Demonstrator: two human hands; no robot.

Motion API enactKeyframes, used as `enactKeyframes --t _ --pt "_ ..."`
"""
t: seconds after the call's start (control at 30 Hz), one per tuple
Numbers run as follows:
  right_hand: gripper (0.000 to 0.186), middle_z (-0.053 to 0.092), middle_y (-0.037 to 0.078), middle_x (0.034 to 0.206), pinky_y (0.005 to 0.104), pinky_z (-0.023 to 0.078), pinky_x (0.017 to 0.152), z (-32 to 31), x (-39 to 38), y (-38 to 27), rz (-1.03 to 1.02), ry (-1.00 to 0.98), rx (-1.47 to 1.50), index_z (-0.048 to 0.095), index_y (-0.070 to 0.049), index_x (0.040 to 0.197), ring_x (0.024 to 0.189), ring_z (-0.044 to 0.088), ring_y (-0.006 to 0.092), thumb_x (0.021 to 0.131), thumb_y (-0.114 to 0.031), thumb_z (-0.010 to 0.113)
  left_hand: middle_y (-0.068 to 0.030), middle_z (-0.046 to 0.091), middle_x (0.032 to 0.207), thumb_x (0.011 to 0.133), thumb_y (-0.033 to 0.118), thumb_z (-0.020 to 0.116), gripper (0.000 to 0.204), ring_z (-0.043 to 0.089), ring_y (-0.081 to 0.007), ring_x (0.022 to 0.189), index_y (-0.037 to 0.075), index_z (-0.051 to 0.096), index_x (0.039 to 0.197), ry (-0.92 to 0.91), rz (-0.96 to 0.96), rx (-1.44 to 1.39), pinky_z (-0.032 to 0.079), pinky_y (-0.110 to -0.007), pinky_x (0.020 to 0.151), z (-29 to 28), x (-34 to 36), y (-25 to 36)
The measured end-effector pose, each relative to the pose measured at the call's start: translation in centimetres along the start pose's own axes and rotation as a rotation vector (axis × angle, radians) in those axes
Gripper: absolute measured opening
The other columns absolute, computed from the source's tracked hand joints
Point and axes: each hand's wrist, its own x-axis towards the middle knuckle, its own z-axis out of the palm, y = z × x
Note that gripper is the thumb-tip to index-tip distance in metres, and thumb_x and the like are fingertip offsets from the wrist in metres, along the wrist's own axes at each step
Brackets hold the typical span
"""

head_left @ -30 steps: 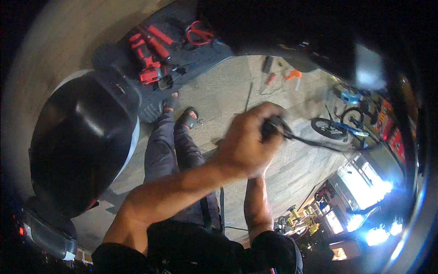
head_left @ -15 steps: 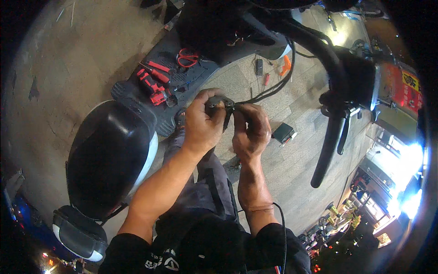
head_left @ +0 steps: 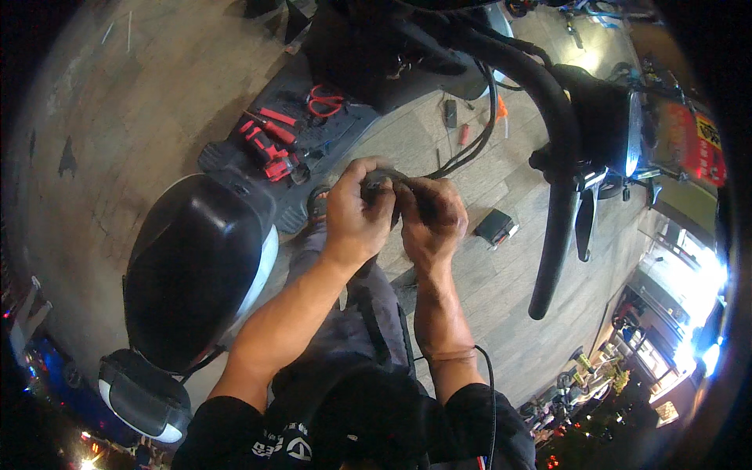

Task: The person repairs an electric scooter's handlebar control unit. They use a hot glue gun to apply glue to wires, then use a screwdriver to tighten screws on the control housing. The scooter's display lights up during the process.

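Small dark part (head_left: 385,185), black, rounded in outline; exact shape not readable, being mostly covered. Held up in front of the body, pinched between the fingers of the left hand (head_left: 354,213) and the right hand (head_left: 431,221), which meet around it. Black cables (head_left: 462,153) run from it up and to the right, toward the black handlebar (head_left: 548,117).

Red tools (head_left: 270,141), perhaps pliers; handlebar (head_left: 552,157).
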Motion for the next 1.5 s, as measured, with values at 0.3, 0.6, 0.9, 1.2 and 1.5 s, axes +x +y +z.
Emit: enactKeyframes --t 0.3,0.6,0.9,1.2,1.5 --pt "0.014 0.063 0.008 0.076 0.0291 0.048 0.059 -1.0 0.2 -0.1 -0.052 -0.060 -0.061 0.069 -0.003 0.089 0.065 0.061 0.0196 0.076 -0.005 0.075 -0.0034 0.063 0.080 0.087 0.001 0.058 0.020 0.057 -0.0063 0.068 -0.001 0.058 0.107 -0.021 -0.208 -0.229 0.048 -0.022 0.062 0.5 -0.5 -0.2" --pt "0.012 0.063 0.005 0.078 0.0233 0.045 0.058 -1.6 -1.8 0.2 0.086 0.085 0.159 0.067 -0.001 0.091 0.067 0.057 0.0097 0.079 0.000 0.068 -0.0056 0.063 0.095 0.089 0.001 0.056 0.020 0.058 -0.0109 0.084 0.000 0.060 0.109 -0.025 -0.180 -0.120 0.048 -0.026 0.078 0.7 -1.0 0.8" --pt "0.014 0.059 0.011 0.068 0.0336 0.047 0.052 -1.3 -1.1 -0.6 -0.002 0.052 -0.012 0.069 -0.005 0.089 0.055 0.059 0.0255 0.076 -0.010 0.072 -0.0199 0.064 0.093 0.082 0.001 0.058 0.023 0.064 -0.0324 0.085 -0.002 0.059 0.105 0.033 0.193 0.238 0.051 -0.037 0.077 0.7 -1.3 1.2" --pt "0.015 0.062 0.012 0.069 0.0347 0.049 0.052 -0.7 -1.0 -0.6 -0.128 0.187 0.063 0.064 -0.004 0.084 0.056 0.062 0.0277 0.073 -0.005 0.073 -0.0195 0.064 0.100 0.080 -0.001 0.058 0.025 0.063 -0.0357 0.090 -0.001 0.059 0.105 0.007 0.372 0.375 0.050 -0.040 0.081 0.4 -1.2 3.7" --pt "0.016 0.062 0.011 0.074 0.0354 0.049 0.053 -0.2 0.0 -0.5 -0.343 0.176 0.166 0.062 -0.005 0.082 0.060 0.062 0.0279 0.070 -0.001 0.071 -0.0177 0.065 0.096 0.078 -0.003 0.060 0.025 0.064 -0.0348 0.089 0.000 0.061 0.103 -0.014 0.399 0.481 0.050 -0.039 0.080 -0.7 -1.0 6.2"
